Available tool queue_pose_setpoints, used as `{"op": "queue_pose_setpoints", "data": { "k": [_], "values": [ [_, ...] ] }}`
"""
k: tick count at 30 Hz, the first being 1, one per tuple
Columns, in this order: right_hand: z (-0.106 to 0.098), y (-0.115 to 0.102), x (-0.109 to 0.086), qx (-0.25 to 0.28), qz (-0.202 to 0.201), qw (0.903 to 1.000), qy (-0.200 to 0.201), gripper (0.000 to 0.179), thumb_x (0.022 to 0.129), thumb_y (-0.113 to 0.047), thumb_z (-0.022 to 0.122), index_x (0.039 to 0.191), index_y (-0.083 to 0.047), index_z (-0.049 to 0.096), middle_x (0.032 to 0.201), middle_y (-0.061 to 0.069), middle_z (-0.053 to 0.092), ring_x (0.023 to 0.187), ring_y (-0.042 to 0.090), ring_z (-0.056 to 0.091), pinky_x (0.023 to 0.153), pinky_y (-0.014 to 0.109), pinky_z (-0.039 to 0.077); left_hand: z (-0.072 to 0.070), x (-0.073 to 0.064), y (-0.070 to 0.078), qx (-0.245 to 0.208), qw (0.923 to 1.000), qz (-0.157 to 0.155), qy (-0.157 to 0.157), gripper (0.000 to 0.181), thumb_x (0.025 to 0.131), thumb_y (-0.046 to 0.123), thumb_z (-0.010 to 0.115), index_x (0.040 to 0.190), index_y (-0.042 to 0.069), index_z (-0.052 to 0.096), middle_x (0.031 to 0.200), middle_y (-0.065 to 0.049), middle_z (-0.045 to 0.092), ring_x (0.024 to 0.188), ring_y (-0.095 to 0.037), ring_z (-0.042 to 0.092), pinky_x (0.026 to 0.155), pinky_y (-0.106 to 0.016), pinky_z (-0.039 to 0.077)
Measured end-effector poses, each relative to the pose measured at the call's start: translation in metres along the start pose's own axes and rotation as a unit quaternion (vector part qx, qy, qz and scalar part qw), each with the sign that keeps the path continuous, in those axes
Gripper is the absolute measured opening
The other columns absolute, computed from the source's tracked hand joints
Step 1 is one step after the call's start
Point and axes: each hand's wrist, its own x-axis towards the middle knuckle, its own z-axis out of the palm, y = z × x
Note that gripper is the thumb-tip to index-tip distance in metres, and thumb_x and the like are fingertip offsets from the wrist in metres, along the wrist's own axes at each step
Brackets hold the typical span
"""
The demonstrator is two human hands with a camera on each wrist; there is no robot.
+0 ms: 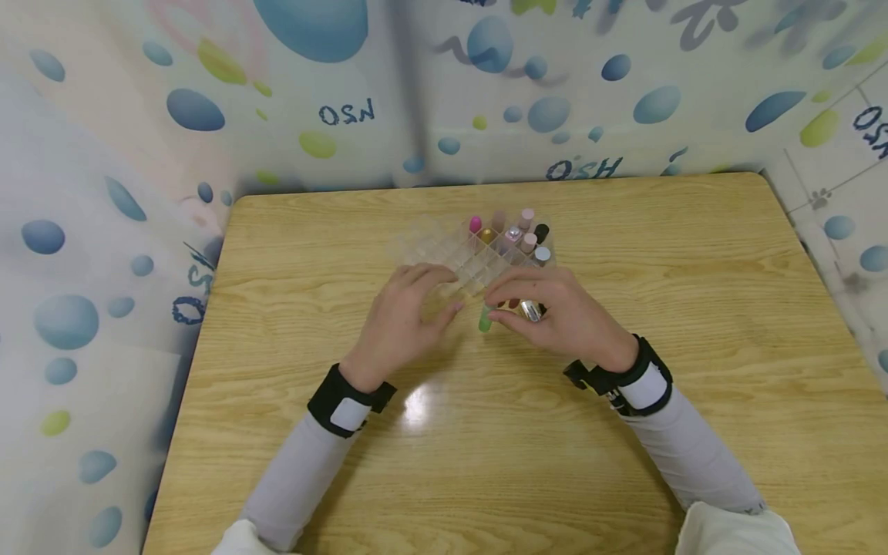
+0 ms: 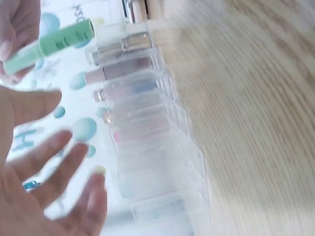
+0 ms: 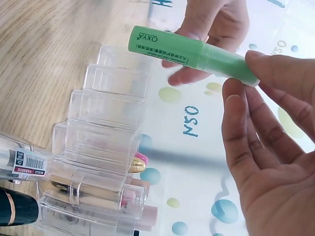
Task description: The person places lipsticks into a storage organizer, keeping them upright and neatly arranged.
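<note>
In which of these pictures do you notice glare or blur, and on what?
Head view: a white glare spot on the table; left wrist view: the organizer and tube look soft and blurred; right wrist view: the tube is sharper, its OXYA print readable.

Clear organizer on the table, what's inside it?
The clear organizer holds capped cosmetics, including a pink top and gold top. In the head view, whatever the right hand covers at the near edge is hidden.

Left wrist view: green tube (image 2: 53,45) unreadable, clear organizer (image 2: 155,172) blurred.
</note>
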Motion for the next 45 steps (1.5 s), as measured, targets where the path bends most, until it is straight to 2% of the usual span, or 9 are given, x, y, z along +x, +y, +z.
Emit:
{"op": "queue_pose_setpoints", "data": {
  "k": [2,5,8,11,19,26,36,41,45],
  "values": [
    [0.000,0.000,0.000,-0.001,0.000,1.0000,0.000,0.013,0.089,-0.009,0.079,0.102,-0.010,0.080,0.108,0.003,0.076,0.083,0.005,0.064,0.063,0.015,0.044,-0.001,0.002,-0.007,0.010,0.9991,-0.011,0.040,0.041,0.093,0.029,0.075,0.126,0.005,0.071,0.132,-0.011,0.067,0.123,-0.033,0.058,0.106,-0.047,0.047],
    [0.000,-0.001,0.001,-0.002,0.000,1.0000,0.000,0.013,0.089,-0.009,0.079,0.102,-0.010,0.080,0.107,0.004,0.076,0.082,0.005,0.063,0.061,0.015,0.043,-0.003,0.003,-0.018,0.020,0.9958,-0.050,0.075,0.048,0.091,0.029,0.077,0.130,0.003,0.068,0.140,-0.016,0.061,0.131,-0.039,0.052,0.111,-0.052,0.041],
    [0.001,-0.001,0.002,-0.006,-0.001,1.0000,0.001,0.013,0.089,-0.010,0.079,0.101,-0.010,0.080,0.107,0.003,0.076,0.082,0.005,0.063,0.062,0.014,0.042,-0.004,0.003,-0.030,0.015,0.9928,-0.091,0.077,0.054,0.091,0.029,0.077,0.135,0.001,0.064,0.147,-0.019,0.054,0.136,-0.041,0.049,0.113,-0.054,0.040],
    [0.001,-0.002,0.002,-0.010,-0.003,0.9999,0.004,0.013,0.088,-0.010,0.080,0.101,-0.011,0.080,0.107,0.001,0.076,0.082,0.004,0.063,0.062,0.014,0.042,-0.005,0.001,-0.038,0.000,0.9916,-0.112,0.065,0.054,0.092,0.030,0.076,0.136,0.000,0.063,0.149,-0.020,0.052,0.137,-0.041,0.048,0.113,-0.054,0.041],
    [0.002,-0.002,0.004,-0.014,0.006,0.9997,0.021,0.012,0.090,-0.011,0.078,0.101,-0.009,0.081,0.109,0.000,0.075,0.084,0.005,0.065,0.067,0.024,0.053,-0.008,-0.004,-0.048,0.008,0.9936,-0.099,0.054,0.041,0.093,0.029,0.074,0.120,-0.002,0.073,0.138,-0.020,0.063,0.131,-0.039,0.055,0.112,-0.050,0.043],
    [-0.008,0.005,0.000,-0.020,0.008,0.9980,0.059,0.011,0.086,-0.005,0.081,0.096,-0.010,0.082,0.105,0.001,0.075,0.083,0.006,0.065,0.073,0.020,0.054,-0.006,-0.004,-0.047,0.013,0.9944,-0.099,0.033,0.041,0.095,0.032,0.072,0.117,-0.002,0.075,0.136,-0.022,0.065,0.130,-0.038,0.056,0.112,-0.049,0.044],
    [-0.018,0.021,0.012,-0.050,-0.007,0.9938,0.099,0.010,0.083,-0.001,0.081,0.092,-0.005,0.083,0.101,0.009,0.076,0.079,0.013,0.070,0.069,0.021,0.054,-0.001,0.000,-0.047,0.011,0.9954,-0.083,0.045,0.040,0.096,0.031,0.072,0.115,-0.004,0.076,0.134,-0.022,0.066,0.128,-0.037,0.058,0.110,-0.048,0.046],
    [-0.019,0.027,0.022,-0.058,-0.009,0.9912,0.119,0.010,0.084,-0.001,0.081,0.093,-0.003,0.083,0.099,0.010,0.076,0.078,0.015,0.070,0.068,0.030,0.057,-0.004,0.001,-0.045,0.018,0.9955,-0.078,0.050,0.039,0.096,0.030,0.072,0.113,-0.005,0.076,0.133,-0.023,0.066,0.128,-0.038,0.059,0.110,-0.049,0.047],
    [-0.020,0.032,0.027,-0.064,-0.008,0.9886,0.136,0.011,0.084,-0.002,0.082,0.094,-0.001,0.082,0.097,0.010,0.076,0.075,0.015,0.070,0.067,0.031,0.056,-0.005,0.003,-0.045,0.016,0.9955,-0.076,0.054,0.040,0.096,0.030,0.072,0.112,-0.006,0.076,0.134,-0.023,0.066,0.127,-0.039,0.059,0.109,-0.049,0.048]
  ]
}}
